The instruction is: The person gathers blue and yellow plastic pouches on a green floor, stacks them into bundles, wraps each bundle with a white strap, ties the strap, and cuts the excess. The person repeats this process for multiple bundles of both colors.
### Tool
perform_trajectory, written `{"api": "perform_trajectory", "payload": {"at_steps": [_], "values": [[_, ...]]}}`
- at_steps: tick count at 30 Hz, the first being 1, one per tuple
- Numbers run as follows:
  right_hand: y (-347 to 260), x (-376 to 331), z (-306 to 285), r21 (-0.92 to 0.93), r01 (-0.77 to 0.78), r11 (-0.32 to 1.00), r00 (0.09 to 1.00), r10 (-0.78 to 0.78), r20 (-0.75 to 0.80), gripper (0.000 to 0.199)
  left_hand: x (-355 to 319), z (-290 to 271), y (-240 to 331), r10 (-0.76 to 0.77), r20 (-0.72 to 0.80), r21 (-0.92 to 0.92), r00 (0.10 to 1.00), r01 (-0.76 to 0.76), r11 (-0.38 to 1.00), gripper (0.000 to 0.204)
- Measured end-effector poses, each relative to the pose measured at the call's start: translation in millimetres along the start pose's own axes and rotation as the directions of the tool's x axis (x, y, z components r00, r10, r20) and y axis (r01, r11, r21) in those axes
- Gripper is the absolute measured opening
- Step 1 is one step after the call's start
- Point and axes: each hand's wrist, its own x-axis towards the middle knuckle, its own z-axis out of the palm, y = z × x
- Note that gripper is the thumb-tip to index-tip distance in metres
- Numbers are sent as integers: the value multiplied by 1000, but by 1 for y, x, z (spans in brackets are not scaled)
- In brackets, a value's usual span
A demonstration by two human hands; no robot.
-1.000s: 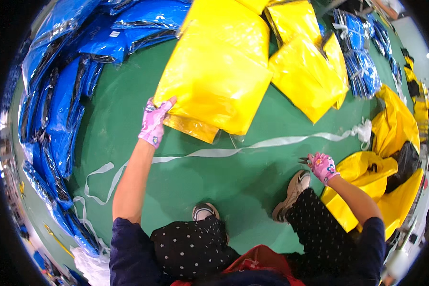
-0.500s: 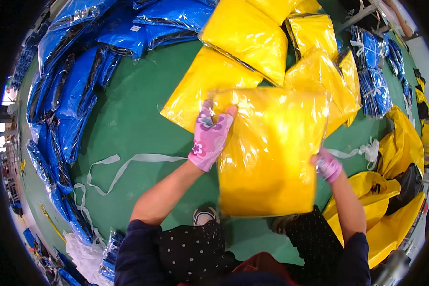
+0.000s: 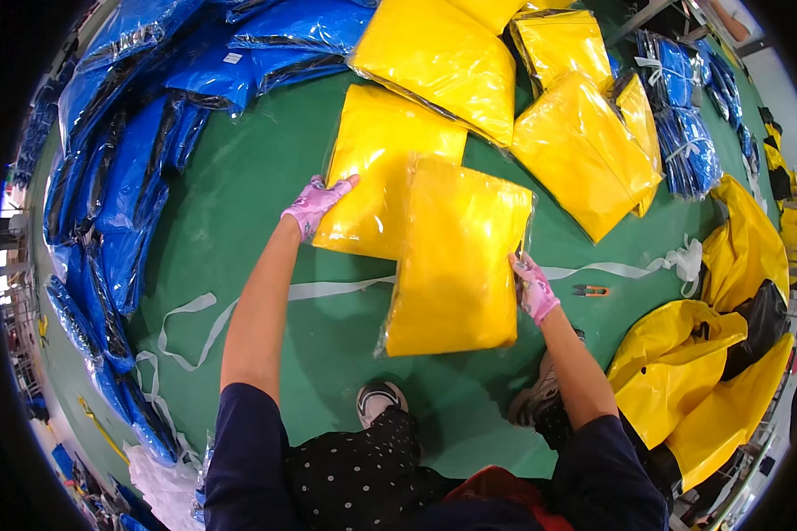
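Observation:
My left hand [image 3: 319, 208], in a pink patterned glove, grips the left edge of a flat yellow packet in clear plastic [image 3: 367, 168]. Its thumb lies on top, and the edge hides some of the fingers. A second wrapped yellow packet [image 3: 460, 261] is nearer to me and overlaps the first one's lower right part. My right hand [image 3: 533, 288], gloved alike, pinches this nearer packet by its right edge. Whether the two packets touch, I cannot tell.
More yellow packets [image 3: 584, 150] lie ahead to the right, beside tied blue bundles [image 3: 686, 146]. Blue wrapped packets [image 3: 133, 168] curve along the left. A white strap [image 3: 611, 268] crosses the green floor near small orange snips [image 3: 591, 290]. Loose yellow sheeting [image 3: 673, 363] lies at right.
My left hand has left the nearer packet and moved left onto the other packet, which has turned more upright. The nearer packet has dropped away from me, and my right hand went left with it.

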Motion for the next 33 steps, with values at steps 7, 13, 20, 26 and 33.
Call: {"api": "perform_trajectory", "payload": {"at_steps": [7, 13, 20, 26, 33], "values": [[-20, -7, 21, -65, 34, 997, 997, -29, 74, 27, -63, -55, 22, 281, -46, -200, 959, -284, 938, 38], [37, 29, 6, -294, 34, 955, 999, -24, 38, 28, -179, -172, -31, 342, -280, -368, 897, -430, 825, 44], [-33, -16, 127, -345, 335, 877, 914, -213, 345, 52, -212, -120, -102, 277, -229, -650, 933, -359, 670, 58], [-80, 1, 129, -482, -289, 827, 726, 517, 453, 89, -185, -93, -102, 570, -168, -5, 804, -579, 815, 60], [-55, -44, 126, -217, -305, 927, 718, 374, 587, 56, -153, -40, -39, 964, -4, 333, 265, -909, 251, 40]]}}
